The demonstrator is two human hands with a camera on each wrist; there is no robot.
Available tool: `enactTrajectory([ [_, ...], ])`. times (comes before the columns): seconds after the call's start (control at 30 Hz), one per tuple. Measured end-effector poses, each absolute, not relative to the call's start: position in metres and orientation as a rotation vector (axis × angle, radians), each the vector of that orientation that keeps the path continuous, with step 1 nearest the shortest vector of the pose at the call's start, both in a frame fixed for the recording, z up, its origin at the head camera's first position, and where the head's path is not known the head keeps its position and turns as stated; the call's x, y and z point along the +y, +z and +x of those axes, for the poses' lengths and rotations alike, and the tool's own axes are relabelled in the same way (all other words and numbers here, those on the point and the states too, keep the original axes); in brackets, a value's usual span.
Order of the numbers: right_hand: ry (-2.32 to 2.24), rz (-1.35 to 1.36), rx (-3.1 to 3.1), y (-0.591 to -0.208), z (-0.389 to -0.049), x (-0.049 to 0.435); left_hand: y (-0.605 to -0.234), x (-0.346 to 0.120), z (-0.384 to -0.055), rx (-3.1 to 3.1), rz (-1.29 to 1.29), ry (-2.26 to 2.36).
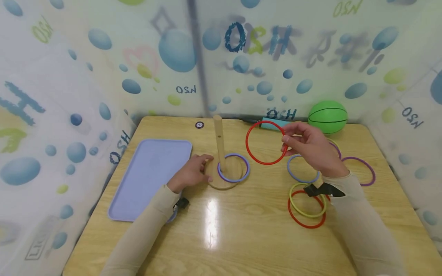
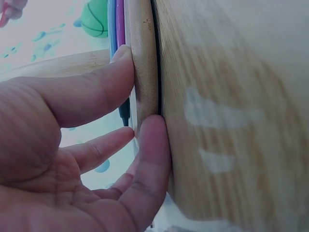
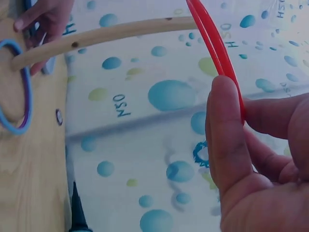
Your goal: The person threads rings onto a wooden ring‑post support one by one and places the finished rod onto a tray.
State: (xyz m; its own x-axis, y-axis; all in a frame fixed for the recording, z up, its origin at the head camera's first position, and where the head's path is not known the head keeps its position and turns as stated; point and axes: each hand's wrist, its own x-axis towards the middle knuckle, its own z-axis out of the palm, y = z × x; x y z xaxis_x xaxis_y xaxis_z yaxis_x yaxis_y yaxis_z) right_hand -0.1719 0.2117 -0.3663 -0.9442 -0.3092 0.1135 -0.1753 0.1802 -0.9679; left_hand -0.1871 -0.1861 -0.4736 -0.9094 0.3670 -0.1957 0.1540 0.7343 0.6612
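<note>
My right hand (image 1: 310, 145) pinches a red ring (image 1: 249, 150) by its right side, between thumb and fingers, up off the table and right of the wooden peg (image 1: 219, 134). In the right wrist view the ring (image 3: 212, 38) shows nearly edge-on. The peg stands upright on a round wooden base (image 1: 221, 184). Around its foot lie a blue ring (image 1: 249, 168) and a purple ring (image 2: 120, 24), stacked together. My left hand (image 1: 190, 173) holds the left rim of the base, thumb and fingers spread along the edge.
Right of the stand lie another blue ring (image 1: 288, 168), a purple ring (image 1: 373, 174), a yellow ring (image 1: 309, 216) and a red ring (image 1: 309, 227) overlapping it. A lavender tray (image 1: 148, 172) is at left. At the back are a green ball (image 1: 328, 117) and a small round disc (image 1: 199, 125).
</note>
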Motion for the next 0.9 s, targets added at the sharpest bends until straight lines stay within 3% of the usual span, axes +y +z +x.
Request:
enactTrajectory([
  [0.53, -2.143, -0.640, 2.089, -0.341, -0.187, 0.157, -0.470, -0.185, -0.186, 2.634, 0.442, 0.948],
  [0.9, -2.248, -0.609, 1.845, -0.349, -0.205, 0.120, -0.470, -0.186, -0.184, 2.642, 0.429, 0.919],
])
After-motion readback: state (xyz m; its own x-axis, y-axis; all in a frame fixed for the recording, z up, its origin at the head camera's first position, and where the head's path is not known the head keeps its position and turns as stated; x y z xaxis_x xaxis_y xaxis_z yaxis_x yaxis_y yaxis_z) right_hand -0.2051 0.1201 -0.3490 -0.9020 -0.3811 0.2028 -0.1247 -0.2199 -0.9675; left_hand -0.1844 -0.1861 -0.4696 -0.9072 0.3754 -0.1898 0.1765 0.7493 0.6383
